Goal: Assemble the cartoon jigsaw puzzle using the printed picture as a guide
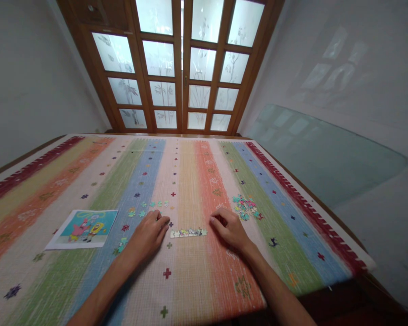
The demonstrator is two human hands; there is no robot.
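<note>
A joined strip of jigsaw puzzle pieces lies flat on the table between my two hands. Left of the strip, my left hand rests with its fingers curled in; whether anything is inside is hidden. My right hand is just past the strip's right end, thumb and forefinger drawn together, and I cannot make out anything between them. Neither hand visibly touches the strip. Loose green puzzle pieces are spread beyond my left hand. A pile of mixed puzzle pieces sits beyond my right hand, to its right.
At the left lies a printed cartoon picture on white paper. More puzzle pieces lie beside my left forearm. A striped, patterned cloth covers the table. Wooden doors with frosted panes stand behind, with walls on both sides.
</note>
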